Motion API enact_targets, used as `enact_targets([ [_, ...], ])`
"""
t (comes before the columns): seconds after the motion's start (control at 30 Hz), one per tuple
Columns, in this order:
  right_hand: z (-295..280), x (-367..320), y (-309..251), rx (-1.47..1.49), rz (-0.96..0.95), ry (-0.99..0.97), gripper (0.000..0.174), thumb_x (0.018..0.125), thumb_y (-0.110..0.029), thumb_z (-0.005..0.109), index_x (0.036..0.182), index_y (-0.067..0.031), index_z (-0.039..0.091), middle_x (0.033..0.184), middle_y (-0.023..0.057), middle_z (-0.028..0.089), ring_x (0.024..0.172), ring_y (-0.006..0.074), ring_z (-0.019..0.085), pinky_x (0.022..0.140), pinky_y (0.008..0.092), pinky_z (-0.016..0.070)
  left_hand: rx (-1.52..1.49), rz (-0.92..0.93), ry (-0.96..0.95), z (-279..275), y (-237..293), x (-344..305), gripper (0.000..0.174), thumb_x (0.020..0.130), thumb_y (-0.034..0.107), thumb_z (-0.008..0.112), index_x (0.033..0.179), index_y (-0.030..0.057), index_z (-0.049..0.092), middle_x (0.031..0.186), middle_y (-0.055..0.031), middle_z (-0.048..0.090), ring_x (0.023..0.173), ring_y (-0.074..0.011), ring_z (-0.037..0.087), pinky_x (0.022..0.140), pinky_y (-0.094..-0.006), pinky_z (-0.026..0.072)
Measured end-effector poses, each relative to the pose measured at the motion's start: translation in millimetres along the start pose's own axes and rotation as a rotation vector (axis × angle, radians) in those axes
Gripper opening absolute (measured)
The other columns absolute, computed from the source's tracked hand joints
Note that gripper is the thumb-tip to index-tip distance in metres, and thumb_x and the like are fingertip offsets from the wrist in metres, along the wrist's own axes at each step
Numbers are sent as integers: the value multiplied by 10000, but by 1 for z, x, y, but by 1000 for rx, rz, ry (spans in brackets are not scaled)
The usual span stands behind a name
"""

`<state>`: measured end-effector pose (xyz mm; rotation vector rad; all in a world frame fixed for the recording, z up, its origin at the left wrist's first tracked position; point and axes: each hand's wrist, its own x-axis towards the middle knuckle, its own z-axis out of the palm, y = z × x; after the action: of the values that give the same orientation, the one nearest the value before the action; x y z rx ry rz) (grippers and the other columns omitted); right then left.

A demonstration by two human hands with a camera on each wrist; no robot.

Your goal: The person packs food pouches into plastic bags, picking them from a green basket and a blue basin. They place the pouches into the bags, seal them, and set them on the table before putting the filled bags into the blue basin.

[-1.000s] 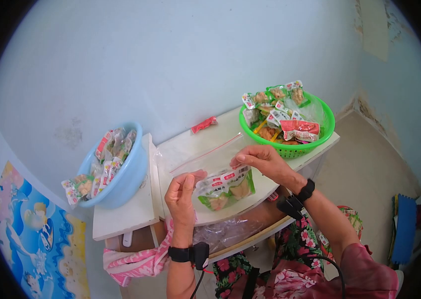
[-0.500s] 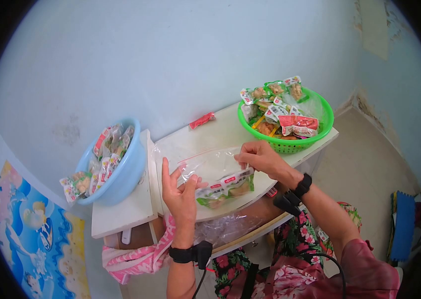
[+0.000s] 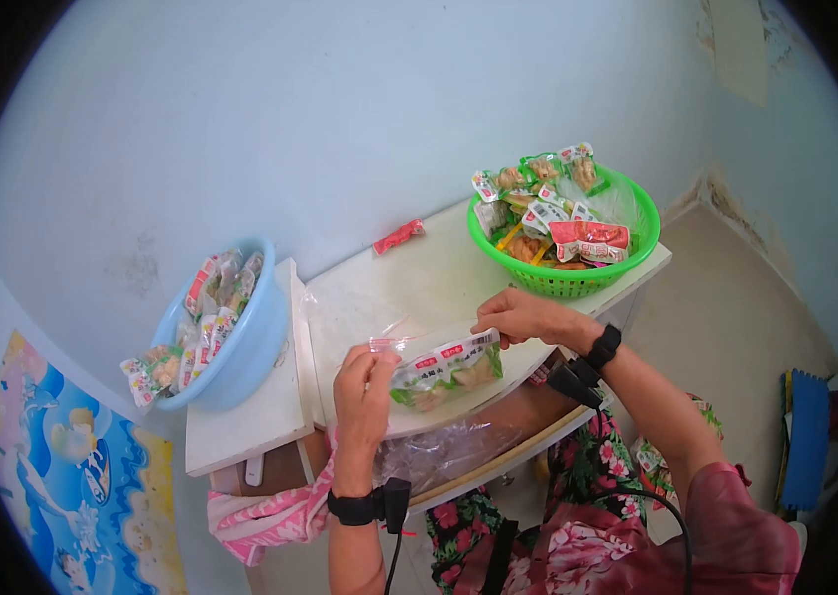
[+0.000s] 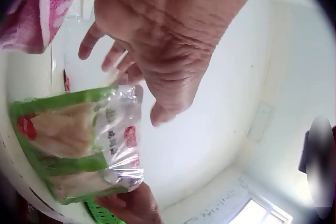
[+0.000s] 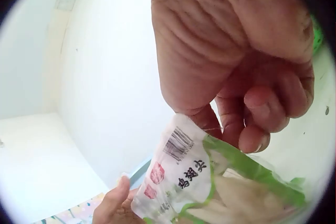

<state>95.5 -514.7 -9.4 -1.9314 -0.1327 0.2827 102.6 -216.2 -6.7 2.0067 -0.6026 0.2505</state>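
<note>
Between my hands hangs a clear, green-edged double snack pack [image 3: 450,371], with pale meat pieces in its two halves and a white printed top band. Printing on the pack [image 5: 181,176] reads chicken wing tips, beside a barcode. My right hand [image 3: 528,319] pinches its upper right corner, fingers curled in the right wrist view. At the upper left corner, my left hand [image 3: 362,402] holds the pack's edge between thumb and fingers. Those left fingers [image 4: 113,56] partly pass behind the pack in the left wrist view. Clear film [image 3: 339,317] lies beyond the left hand.
A green basket [image 3: 562,288] heaped with snack packs stands at the back right of the white table [image 3: 439,263]. At left is a blue basin [image 3: 265,337] of packs. A red pack [image 3: 398,237] lies near the wall. Crumpled plastic [image 3: 448,451] fills an open drawer.
The left hand opened away from the clear plastic half a second ago and has come back to the pack's left corner. The right hand keeps its grip at the right corner.
</note>
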Motion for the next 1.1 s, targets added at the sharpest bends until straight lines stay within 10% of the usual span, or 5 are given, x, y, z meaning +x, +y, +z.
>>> enact_targets([
  [0.17, -3, -4, 0, 7, 19, -12, 319, 976, -326, 660, 797, -67, 716, 646, -9, 598, 594, 67, 528, 523, 246, 352, 184, 270, -94, -1, 8, -12, 511, 827, 195, 883, 1229, -46, 678, 1496, -198, 580, 1360, -246, 572, 1137, -362, 436],
  [0.37, -9, -6, -2, -285, -67, 119, 376, 1000, -382, 661, 814, -58, 706, 649, 54, 635, 599, 153, 607, 562, 329, 445, -105, -140, -213, 9, -6, -27, 596, 809, 168, 900, 1318, -11, 648, 1274, -143, 726, 1148, -191, 680, 1021, -344, 521],
  [0.6, 5, -15, -47, -753, -903, 429, 355, 905, -435, 765, 1017, -99, 752, 905, 112, 719, 861, 338, 678, 750, 447, 548, -62, -133, -275, 8, -5, -27, 638, 839, 196, 886, 1376, -8, 608, 1196, -124, 752, 1083, -164, 697, 973, -339, 540],
  [0.93, 12, -1, -66, -822, -495, -129, 396, 981, -422, 703, 1049, -43, 796, 887, 220, 719, 821, 415, 680, 737, 465, 532, -178, -185, -211, 28, -35, -39, 1071, 895, 186, 839, 1693, 61, 135, 1264, -229, 718, 1186, -279, 692, 1064, -381, 502],
  [1.1, -10, 8, -53, -571, -342, -104, 389, 1026, -397, 667, 962, -29, 773, 684, 110, 610, 647, 199, 577, 636, 382, 468, -281, -164, -155, 36, -44, -52, 1210, 908, 182, 830, 1686, 72, -89, 1326, -302, 673, 1286, -304, 642, 1155, -396, 433],
])
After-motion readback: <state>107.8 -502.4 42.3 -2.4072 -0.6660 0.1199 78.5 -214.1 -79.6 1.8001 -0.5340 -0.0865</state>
